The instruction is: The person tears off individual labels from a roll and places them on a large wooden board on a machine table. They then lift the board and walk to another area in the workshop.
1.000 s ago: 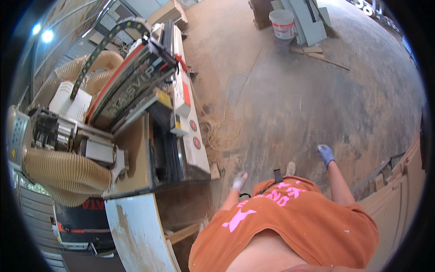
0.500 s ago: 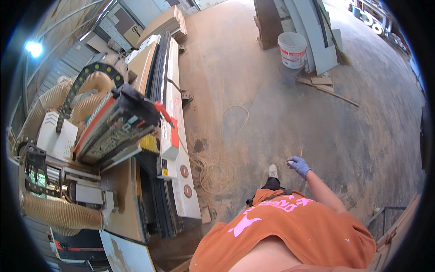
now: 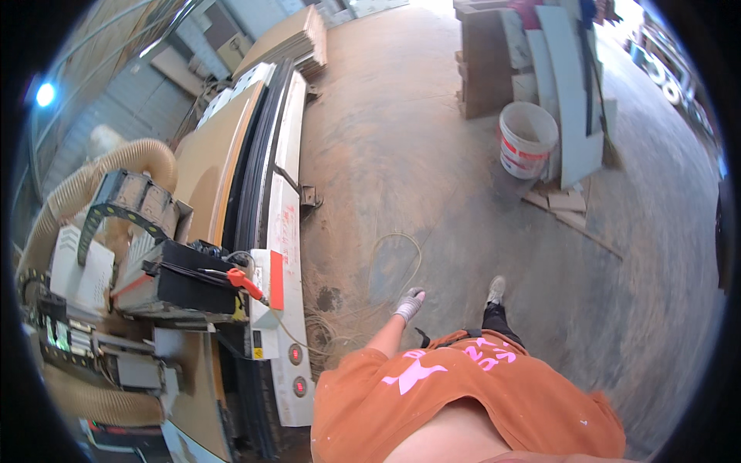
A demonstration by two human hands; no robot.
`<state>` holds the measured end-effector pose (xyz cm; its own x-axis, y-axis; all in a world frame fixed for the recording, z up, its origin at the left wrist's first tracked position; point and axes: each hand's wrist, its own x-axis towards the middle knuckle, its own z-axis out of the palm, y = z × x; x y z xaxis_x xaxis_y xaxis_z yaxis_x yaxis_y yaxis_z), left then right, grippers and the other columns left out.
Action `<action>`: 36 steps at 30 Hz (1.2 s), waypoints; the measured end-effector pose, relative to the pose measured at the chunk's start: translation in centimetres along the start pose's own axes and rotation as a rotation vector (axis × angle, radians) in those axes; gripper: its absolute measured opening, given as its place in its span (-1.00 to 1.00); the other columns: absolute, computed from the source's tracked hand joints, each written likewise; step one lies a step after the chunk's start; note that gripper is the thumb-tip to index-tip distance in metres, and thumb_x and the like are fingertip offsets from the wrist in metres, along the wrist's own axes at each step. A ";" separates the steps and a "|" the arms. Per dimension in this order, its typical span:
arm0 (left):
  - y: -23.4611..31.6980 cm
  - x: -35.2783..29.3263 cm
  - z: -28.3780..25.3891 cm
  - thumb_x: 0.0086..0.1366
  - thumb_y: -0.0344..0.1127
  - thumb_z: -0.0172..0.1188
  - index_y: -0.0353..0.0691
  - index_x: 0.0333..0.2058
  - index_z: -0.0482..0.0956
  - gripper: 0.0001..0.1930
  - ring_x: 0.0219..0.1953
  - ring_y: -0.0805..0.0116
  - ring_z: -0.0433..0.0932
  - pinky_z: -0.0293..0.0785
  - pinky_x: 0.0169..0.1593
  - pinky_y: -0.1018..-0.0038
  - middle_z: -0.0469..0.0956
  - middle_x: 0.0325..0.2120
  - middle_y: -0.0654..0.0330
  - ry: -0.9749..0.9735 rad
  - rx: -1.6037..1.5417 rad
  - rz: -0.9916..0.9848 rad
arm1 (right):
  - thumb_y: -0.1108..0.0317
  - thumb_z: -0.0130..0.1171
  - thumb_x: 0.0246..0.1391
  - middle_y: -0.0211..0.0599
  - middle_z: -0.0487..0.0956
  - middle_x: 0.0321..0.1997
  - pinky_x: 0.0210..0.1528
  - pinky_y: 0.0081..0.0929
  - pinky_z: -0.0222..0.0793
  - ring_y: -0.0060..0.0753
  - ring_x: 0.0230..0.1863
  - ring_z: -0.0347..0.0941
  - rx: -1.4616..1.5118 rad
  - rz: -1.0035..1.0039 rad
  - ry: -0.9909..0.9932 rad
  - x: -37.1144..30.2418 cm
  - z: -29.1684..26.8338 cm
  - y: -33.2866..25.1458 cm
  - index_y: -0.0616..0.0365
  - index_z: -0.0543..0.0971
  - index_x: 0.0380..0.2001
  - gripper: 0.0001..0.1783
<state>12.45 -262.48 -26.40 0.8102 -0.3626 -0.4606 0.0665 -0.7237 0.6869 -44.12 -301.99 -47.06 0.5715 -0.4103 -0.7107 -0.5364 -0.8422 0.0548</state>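
Note:
My left hand (image 3: 411,304), in a pale glove, hangs in front of me above the dusty floor. Its fingers look loosely bent and I see nothing held in them. Nearest to it are a loop of thin hose (image 3: 417,251) on the floor and the long white side of a cutting machine (image 3: 287,347) on my left. My right hand is out of view, hidden past my orange shirt. One of my shoes (image 3: 496,288) is stepped forward.
A red air gun (image 3: 244,283) hangs on the machine's head, beside ribbed ducts (image 3: 116,179). Stacked boards (image 3: 292,42) stand far left. Ahead right are a white bucket (image 3: 528,139), leaning panels (image 3: 571,85) and wood offcuts (image 3: 567,202) on the floor.
My left hand has swung into view and my gloved right hand has gone out of it. A different foot is forward. The bucket and panels sit lower and further right in the picture.

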 end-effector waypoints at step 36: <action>31.0 70.2 -28.5 0.16 -0.03 0.01 -0.16 -0.02 0.42 -0.54 0.02 0.15 0.41 0.31 0.05 0.35 0.46 -0.05 0.09 0.349 -0.408 -0.166 | 0.29 0.08 -0.05 -0.41 0.46 -0.62 -0.62 -0.49 0.25 -0.56 -0.65 0.30 0.772 -0.165 -0.053 72.3 -89.5 -25.6 0.14 0.54 -0.57 -0.83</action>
<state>87.96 -293.61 -21.42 0.9096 0.0024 -0.4156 0.3734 -0.4435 0.8148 66.48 -341.42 -37.08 0.6613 -0.2671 -0.7009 -0.7376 -0.4017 -0.5428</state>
